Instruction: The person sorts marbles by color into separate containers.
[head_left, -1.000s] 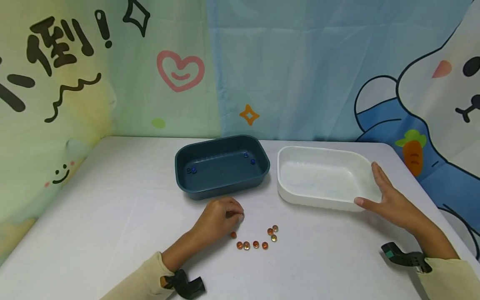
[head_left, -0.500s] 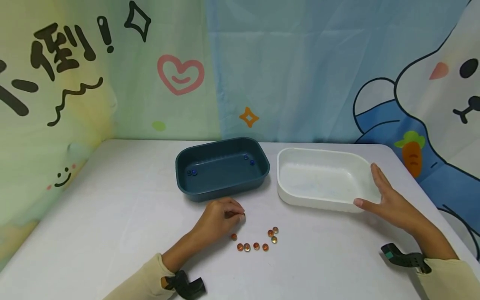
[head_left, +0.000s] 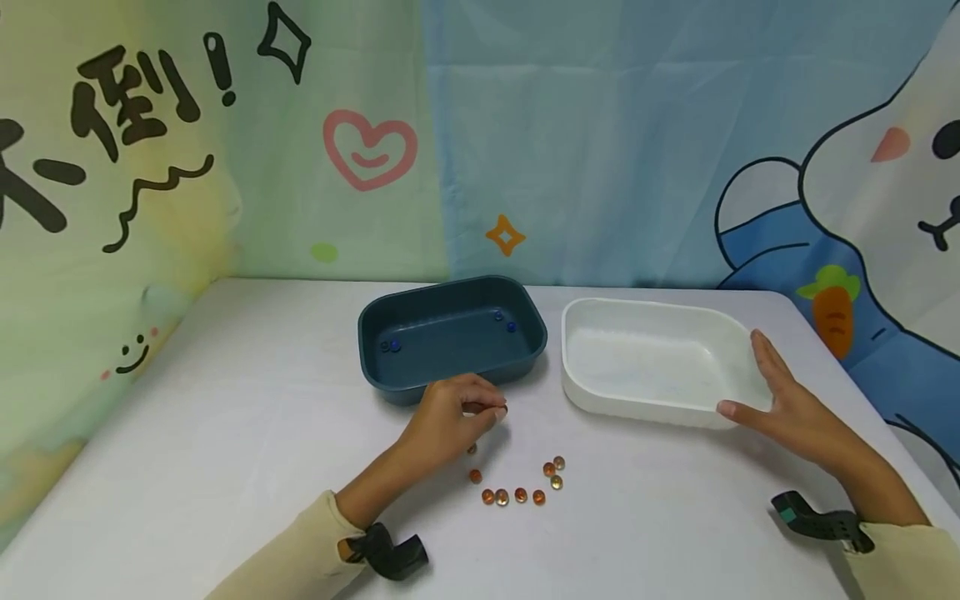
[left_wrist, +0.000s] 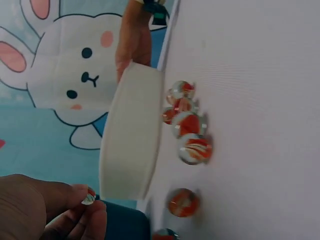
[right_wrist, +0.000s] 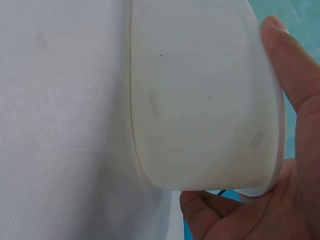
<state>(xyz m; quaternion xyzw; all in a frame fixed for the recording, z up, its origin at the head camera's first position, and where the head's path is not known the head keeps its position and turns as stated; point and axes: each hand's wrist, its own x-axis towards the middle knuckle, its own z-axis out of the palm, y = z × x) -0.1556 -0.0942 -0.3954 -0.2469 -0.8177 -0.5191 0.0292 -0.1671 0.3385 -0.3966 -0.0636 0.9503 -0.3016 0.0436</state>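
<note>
My left hand (head_left: 459,412) pinches a clear glass marble (left_wrist: 89,196) with an orange and white swirl between thumb and fingertips. It is above the table, in front of the dark teal tray (head_left: 442,385) and overlapping its front edge in the head view. Below and right of it, several orange-swirled marbles (head_left: 521,496) lie scattered on the white tabletop. My right hand (head_left: 798,417) grips the right end of a white tray (head_left: 645,407), thumb at the front rim and fingers around the far side. No marbles show inside the white tray.
Several blue marbles (head_left: 395,345) lie in the teal tray, in its left and right parts. The trays stand side by side near the back edge of the white table (head_left: 247,400). A printed cloth backdrop (head_left: 585,150) hangs behind.
My left hand has risen from the tabletop and moved slightly back and right with the marble, uncovering another marble beneath it. The right hand keeps its grip on the white tray.
</note>
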